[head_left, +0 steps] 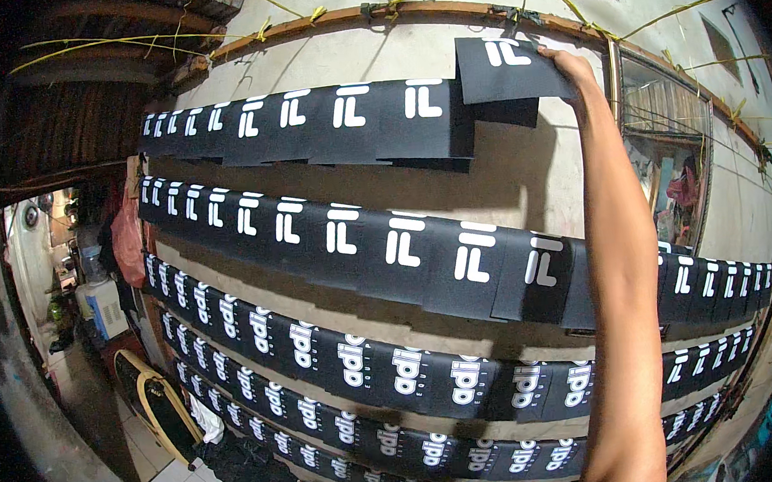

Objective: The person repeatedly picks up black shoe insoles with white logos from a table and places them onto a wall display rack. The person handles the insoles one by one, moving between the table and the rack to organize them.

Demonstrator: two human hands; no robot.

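Observation:
My right hand (pixel 568 69) is raised at the upper right, its fingers closed on the right edge of a black printed sheet (pixel 504 70), which looks like a cut fabric panel. White block shapes mark the sheet's upper part. It hangs at the right end of the top row of similar black panels (pixel 308 143), slightly higher than its neighbours. Part of another dark panel (pixel 511 111) shows below it. My right forearm (pixel 621 269) crosses in front of the lower rows. My left hand is out of view.
Below run several more rows of black panels (pixel 386 241) with white prints. A wooden beam (pixel 442 11) with yellow ties spans above. On the right is a framed window (pixel 665 141). At lower left stand a gold-rimmed oval object (pixel 156 409) and a water dispenser (pixel 102 307); dark cloth (pixel 250 470) lies on white tiles.

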